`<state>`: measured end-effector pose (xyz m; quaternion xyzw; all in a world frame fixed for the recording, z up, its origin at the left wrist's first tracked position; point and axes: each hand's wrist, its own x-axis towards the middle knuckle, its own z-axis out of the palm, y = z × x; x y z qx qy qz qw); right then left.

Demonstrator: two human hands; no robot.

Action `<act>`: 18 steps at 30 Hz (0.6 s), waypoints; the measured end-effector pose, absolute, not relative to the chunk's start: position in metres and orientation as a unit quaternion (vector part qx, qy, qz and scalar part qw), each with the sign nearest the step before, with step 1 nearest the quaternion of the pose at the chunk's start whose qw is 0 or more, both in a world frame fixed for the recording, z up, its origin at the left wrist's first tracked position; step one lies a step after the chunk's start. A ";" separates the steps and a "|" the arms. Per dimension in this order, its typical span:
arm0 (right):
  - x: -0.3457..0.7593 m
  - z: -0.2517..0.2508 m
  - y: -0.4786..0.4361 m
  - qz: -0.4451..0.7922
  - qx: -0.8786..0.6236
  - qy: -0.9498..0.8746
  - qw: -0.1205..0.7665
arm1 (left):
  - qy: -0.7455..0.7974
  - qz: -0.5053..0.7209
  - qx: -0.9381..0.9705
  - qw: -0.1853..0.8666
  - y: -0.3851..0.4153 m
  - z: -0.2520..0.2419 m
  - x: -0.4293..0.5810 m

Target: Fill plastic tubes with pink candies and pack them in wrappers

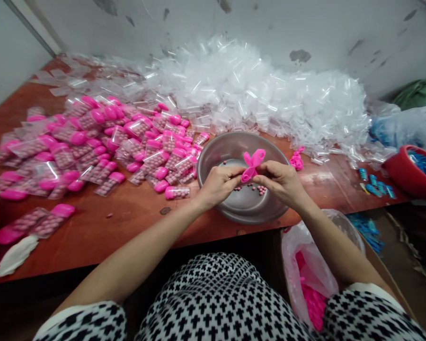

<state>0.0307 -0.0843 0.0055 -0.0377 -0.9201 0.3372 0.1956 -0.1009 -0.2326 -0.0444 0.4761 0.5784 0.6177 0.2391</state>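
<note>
Both hands meet over a metal bowl (213,151) at the table's front edge. My left hand (218,183) and my right hand (280,181) pinch a pink plastic piece (252,164) between their fingertips; its flaps stick up above the fingers. A few small pink beads (259,189) lie on the bowl's bottom under the hands. To the left lies a pile of filled packets with pink caps (92,142), the nearest packet (177,192) just beside the bowl.
A big heap of clear plastic sleeves (255,90) covers the table's back. Loose pink pieces (297,161) lie right of the bowl. A red basin (408,173) with blue parts stands far right. A bag of pink pieces (310,284) hangs below the table edge.
</note>
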 end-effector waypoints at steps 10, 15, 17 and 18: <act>0.029 0.000 -0.065 0.552 -0.039 -0.831 0.052 | 0.619 0.571 0.497 0.209 -0.231 -0.032 -0.095; 0.025 -0.011 -0.051 0.670 -0.087 -0.737 0.017 | 0.524 0.633 0.360 0.442 -0.226 -0.032 -0.100; 0.024 -0.014 -0.048 0.679 -0.106 -0.721 0.088 | 0.508 0.641 0.288 0.498 -0.225 -0.032 -0.102; 0.024 -0.015 -0.048 0.668 -0.115 -0.723 0.135 | 0.509 0.641 0.260 0.512 -0.224 -0.032 -0.102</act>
